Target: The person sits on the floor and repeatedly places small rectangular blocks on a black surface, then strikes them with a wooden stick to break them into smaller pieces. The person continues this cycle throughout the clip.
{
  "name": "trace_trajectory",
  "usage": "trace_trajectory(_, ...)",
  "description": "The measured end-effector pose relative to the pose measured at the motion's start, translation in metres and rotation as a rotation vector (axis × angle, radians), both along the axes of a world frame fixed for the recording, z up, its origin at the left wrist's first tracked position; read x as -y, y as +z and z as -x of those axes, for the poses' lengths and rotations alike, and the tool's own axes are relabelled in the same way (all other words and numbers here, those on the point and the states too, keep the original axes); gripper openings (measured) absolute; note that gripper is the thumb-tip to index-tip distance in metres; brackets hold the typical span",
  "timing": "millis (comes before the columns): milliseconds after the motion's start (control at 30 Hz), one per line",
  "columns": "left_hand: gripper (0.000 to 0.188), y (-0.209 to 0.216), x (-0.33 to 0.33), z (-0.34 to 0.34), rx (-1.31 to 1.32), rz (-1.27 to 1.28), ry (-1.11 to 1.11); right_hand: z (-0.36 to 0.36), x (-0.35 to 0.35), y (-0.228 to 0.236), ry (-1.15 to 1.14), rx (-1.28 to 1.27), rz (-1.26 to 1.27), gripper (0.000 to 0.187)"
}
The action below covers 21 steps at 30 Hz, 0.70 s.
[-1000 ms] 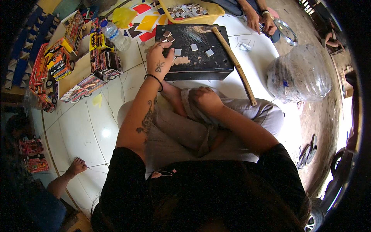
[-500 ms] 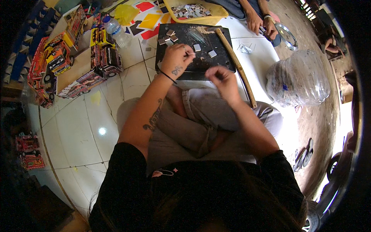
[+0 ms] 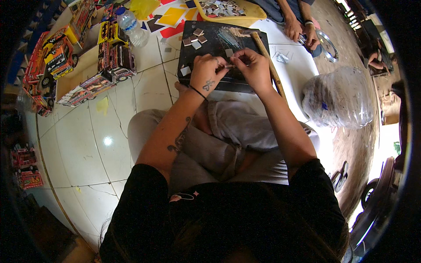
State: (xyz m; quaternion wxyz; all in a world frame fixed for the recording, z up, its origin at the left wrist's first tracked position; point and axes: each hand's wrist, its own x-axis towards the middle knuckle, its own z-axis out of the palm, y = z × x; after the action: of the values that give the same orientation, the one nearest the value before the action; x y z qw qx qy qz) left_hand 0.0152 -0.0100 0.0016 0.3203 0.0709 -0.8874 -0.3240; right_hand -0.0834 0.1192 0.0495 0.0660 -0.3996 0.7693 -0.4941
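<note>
Over the near part of a black board [image 3: 186, 55], my left hand [image 3: 208, 72] and my right hand [image 3: 253, 66] meet fingertip to fingertip. Both are closed in a pinch around something small and thin, mostly hidden by the fingers. Just beyond my right fingertips lies a small square tile [image 3: 229, 52]. A light square tile [image 3: 186, 70] rests at the board's left edge, left of my left hand. Several brown and silver tiles [image 3: 193, 40] sit farther back, beside a bunch of thin metal pins [image 3: 230, 38]. A hammer with a wooden handle [image 3: 268, 58] lies along the board's right side.
A yellow basin [image 3: 234, 21] of small tiles stands at the back. Another person's hands [image 3: 302, 33] work at the back right. Toy trucks [image 3: 87, 72] and a water bottle [image 3: 130, 27] are at left. A large clear plastic bag [image 3: 337, 96] sits at right.
My right hand has moved forward and left to meet my left hand, its fingers now pinched. My left hand has shifted slightly right and nearer. The view has turned a little.
</note>
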Motion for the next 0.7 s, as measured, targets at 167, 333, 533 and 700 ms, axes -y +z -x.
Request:
trace_trajectory(167,0.015,0.0007,0.001,0.0004,0.009,0.038,0.0,0.0002,-0.0008,0.0018,0.001,-0.121,-0.051,0.011)
trace_trajectory(333,0.016,0.0037,0.0002,-0.0004,0.032,0.022,-0.004,0.0001,-0.0017,0.0039,0.019,-0.108,-0.051,0.01)
trace_trajectory(533,0.017,0.0053,0.0001,-0.0021,0.054,0.05,-0.005,-0.0007,-0.0022,0.0052,0.023,-0.128,-0.075,0.011)
trace_trajectory(700,0.019,0.0038,0.0006,-0.0017,0.063,0.081,0.006,-0.0019,-0.0018,0.0098,0.048,-0.17,-0.097,0.011)
